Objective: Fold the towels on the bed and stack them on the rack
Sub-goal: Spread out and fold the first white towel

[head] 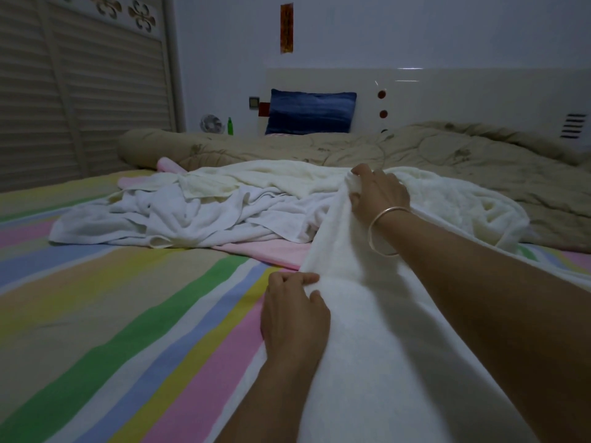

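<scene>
Both hands clamp one edge of the cream towel (351, 330): the left hand (294, 310) pinches it near, the right hand (380, 193) grips it farther off, probably to pull it taut for folding. It lies on the striped bed (96, 314), its long axis pointing toward the headboard (447, 97), beside the unfolded pile (179, 215).

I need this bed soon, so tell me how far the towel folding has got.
Done: nothing visible; no folded towel or rack is in view. In hand: the left hand and right hand both grip one cream towel, drawn out over the striped sheet. Still to do: the crumpled white towels, a pink towel under them, then all the stacking.
</scene>
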Demonstrator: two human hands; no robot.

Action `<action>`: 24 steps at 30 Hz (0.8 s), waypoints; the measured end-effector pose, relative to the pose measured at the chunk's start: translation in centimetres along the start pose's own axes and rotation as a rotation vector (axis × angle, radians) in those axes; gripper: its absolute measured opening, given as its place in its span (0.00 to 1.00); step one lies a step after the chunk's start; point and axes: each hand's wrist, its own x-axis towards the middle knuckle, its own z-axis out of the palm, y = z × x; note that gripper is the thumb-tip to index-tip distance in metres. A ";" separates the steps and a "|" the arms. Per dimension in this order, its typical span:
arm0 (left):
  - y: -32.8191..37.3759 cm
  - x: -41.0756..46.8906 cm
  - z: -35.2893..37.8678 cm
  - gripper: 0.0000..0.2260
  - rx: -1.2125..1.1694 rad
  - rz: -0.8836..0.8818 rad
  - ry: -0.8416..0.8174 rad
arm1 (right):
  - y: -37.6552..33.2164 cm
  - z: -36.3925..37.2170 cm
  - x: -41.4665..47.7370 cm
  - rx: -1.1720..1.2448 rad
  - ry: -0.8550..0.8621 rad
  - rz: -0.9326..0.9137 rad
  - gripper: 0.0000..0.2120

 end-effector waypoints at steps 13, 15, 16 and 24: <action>-1.5 0.0 1.3 0.16 0.142 0.096 0.022 | 0.4 -3.9 -0.7 0.318 0.033 -0.170 0.14; -1.5 -0.2 1.4 0.16 0.091 0.142 0.055 | 0.1 -5.5 -2.5 0.322 0.015 -0.203 0.14; -1.4 -0.3 1.3 0.15 0.050 0.180 0.090 | -0.1 -6.1 -3.9 0.301 -0.008 -0.236 0.15; 1.2 -6.3 -6.1 0.12 -0.626 -0.296 0.094 | -4.0 -11.1 -20.1 0.134 -0.269 -0.426 0.17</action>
